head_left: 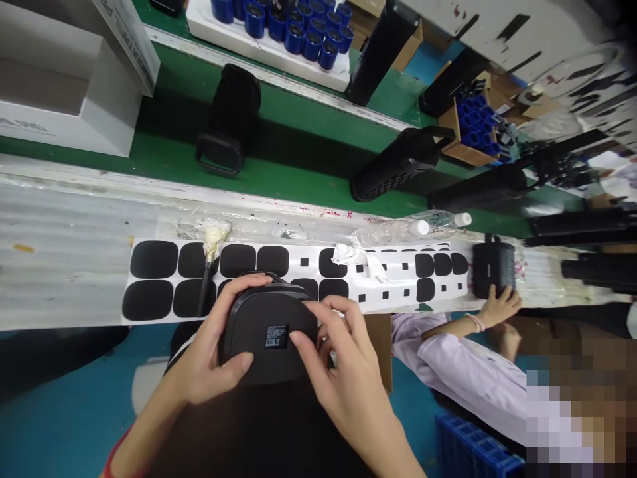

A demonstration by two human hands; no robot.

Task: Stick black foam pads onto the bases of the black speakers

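A black device (259,312) is tilted so that its flat, rounded underside faces me; a small printed label (277,336) sits near the middle. My left hand (212,358) grips its left side, fingers behind the top edge and thumb on the underside. On the opposite side, the thumb of my right hand (343,352) touches the label's right edge, and the forefinger rests at the device's upper right rim. Behind it on the bench lie white backing sheets (303,273) with black rounded-square stickers (154,259). A dark-handled brush (205,285) with a pale, wrapped-looking head lies across them.
Clear plastic bottles (388,232) and crumpled white paper (359,257) are on the bench. Black devices (231,109) stand along the green conveyor (303,153). A white box (109,99) is at left, blue parts (293,38) behind. At right, a co-worker's hand (497,309) touches another device.
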